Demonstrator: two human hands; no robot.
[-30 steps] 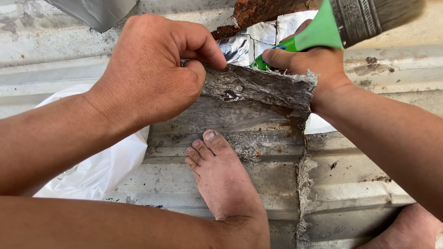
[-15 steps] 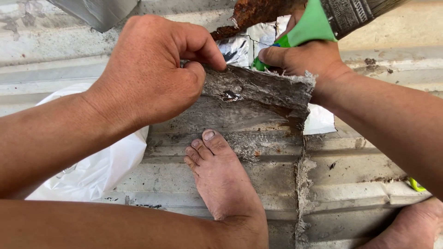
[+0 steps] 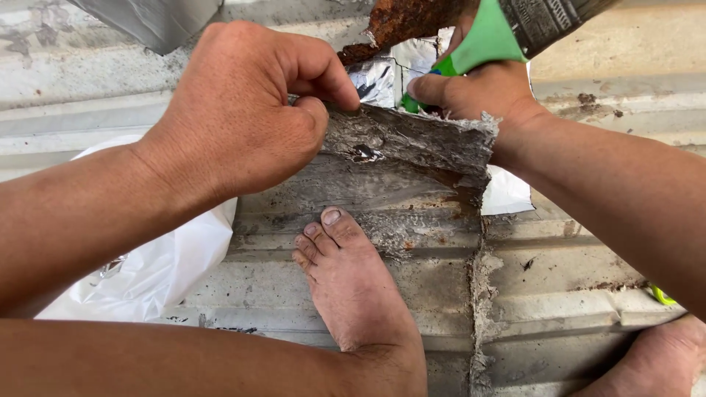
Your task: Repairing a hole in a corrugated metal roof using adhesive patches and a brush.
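Note:
My left hand (image 3: 243, 110) pinches the upper left edge of a grey, crusted strip of old sealing sheet (image 3: 412, 143) and holds it peeled up off the corrugated metal roof (image 3: 559, 257). My right hand (image 3: 485, 92) grips a paintbrush with a green handle (image 3: 482, 44) and dark bristles (image 3: 551, 18), its fingers resting on the strip's upper right edge. Shiny foil backing (image 3: 375, 77) shows behind the lifted strip. A rusty jagged metal edge (image 3: 412, 22) lies just above it.
My bare left foot (image 3: 353, 287) stands on the roof sheet below the strip, and part of my other foot (image 3: 654, 360) shows at the lower right. A white plastic bag (image 3: 154, 272) lies at the left. A small yellow-green object (image 3: 662, 295) peeks out at the right.
The brush in my right hand has tilted and shifted a little up and to the left, then back. My left hand keeps its hold on the strip.

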